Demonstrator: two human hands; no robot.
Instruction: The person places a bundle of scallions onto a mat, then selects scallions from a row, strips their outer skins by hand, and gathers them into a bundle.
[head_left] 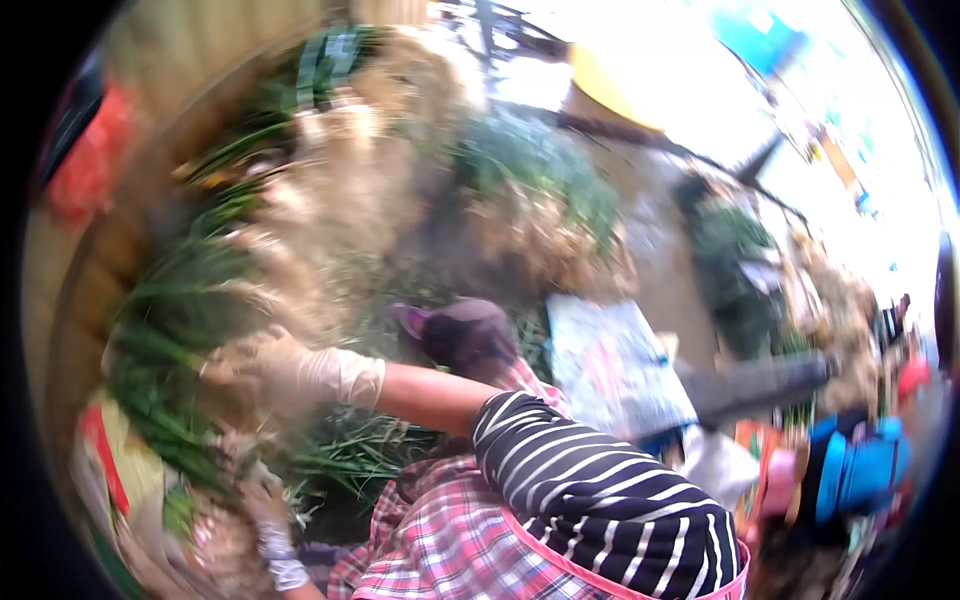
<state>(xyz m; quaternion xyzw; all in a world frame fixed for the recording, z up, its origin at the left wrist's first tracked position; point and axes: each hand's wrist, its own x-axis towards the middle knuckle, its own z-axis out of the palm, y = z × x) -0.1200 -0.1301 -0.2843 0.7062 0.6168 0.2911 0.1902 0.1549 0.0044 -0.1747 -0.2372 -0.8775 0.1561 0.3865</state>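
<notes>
My right hand [290,370], in a pale translucent glove below a striped sleeve, reaches over a heap of green onions [180,300] at the left. Its fingers are smeared by motion beside the green stalks, and any hold on them is unclear. Below it, my left hand [264,500], also gloved, is close to the pale onion ends; its fingers are blurred too. Loose green leaves [350,450] lie between my arms and the plaid apron [450,540].
Rooty onion bundles [340,200] line the upper left, with another pile [540,190] beyond. A purple shoe [465,335] is near the middle. A pale blue printed sheet [615,365] lies right of it. A red bag [95,155] is at the left edge.
</notes>
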